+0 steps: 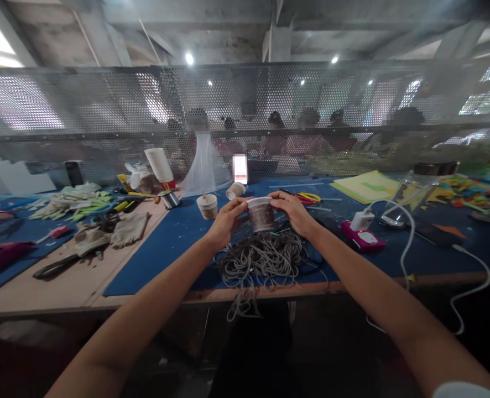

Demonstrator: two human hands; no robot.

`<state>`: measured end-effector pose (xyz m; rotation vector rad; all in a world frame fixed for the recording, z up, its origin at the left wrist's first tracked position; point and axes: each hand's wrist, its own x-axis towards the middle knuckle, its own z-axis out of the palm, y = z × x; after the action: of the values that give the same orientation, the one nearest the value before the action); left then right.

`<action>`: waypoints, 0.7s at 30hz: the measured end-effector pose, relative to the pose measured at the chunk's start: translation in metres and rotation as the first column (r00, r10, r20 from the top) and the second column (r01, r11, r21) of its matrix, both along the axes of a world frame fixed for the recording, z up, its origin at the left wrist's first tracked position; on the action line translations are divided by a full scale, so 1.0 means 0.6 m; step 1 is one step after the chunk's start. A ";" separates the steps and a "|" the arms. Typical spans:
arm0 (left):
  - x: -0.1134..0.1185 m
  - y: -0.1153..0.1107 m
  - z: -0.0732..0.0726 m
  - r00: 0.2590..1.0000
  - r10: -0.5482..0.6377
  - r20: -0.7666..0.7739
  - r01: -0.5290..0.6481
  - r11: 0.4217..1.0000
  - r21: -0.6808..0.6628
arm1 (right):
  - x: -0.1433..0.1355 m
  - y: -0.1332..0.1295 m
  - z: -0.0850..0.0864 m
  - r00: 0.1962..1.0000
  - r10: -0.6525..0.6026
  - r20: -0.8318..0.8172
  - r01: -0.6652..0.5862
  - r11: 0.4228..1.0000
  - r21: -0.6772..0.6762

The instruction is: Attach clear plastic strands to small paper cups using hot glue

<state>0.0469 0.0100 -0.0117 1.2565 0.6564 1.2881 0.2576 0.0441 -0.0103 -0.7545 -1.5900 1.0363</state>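
Note:
A small cup with a white rim and a brownish, wrapped-looking side (261, 214) is held upright between my two hands. My left hand (227, 220) grips its left rim, and my right hand (293, 210) has the right rim between thumb and fingers. Just below the cup lies a tangled heap of grey cord (265, 257), with some loops hanging over the table's front edge. Left of my left hand stands another cup (207, 207) with a stick in it. A third cup (235, 190) lies tilted behind my left hand.
Scissors with orange-yellow handles (309, 197) lie behind my right hand. To the right are a pink power socket (361, 236), a white cable and a glass jar (415, 190). Gloves (129, 229) and stacked paper cups (159, 167) are at left. People sit beyond the mesh screen (245, 94).

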 end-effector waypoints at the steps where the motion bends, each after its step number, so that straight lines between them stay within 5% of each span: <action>1: 0.000 0.000 0.000 1.000 -0.005 0.000 0.005 1.000 0.014 | 0.000 0.001 -0.001 1.000 0.007 -0.002 -0.007 1.000 0.000; 9: -0.003 0.001 0.000 0.993 -0.080 0.092 0.089 0.991 -0.101 | -0.003 -0.003 0.002 0.998 -0.007 0.061 0.001 0.997 0.083; 16: 0.011 -0.009 -0.008 0.990 -0.028 -0.136 0.014 0.995 -0.104 | -0.005 -0.004 0.001 0.988 -0.112 0.106 0.094 0.982 0.166; 21: 0.009 -0.005 -0.007 0.995 -0.091 0.032 0.095 0.979 -0.183 | 0.002 -0.007 0.010 0.991 -0.066 0.118 0.043 0.982 0.185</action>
<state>0.0523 0.0072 -0.0157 1.1066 0.6763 1.1365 0.2587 0.0397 -0.0045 -0.7441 -1.7338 0.8045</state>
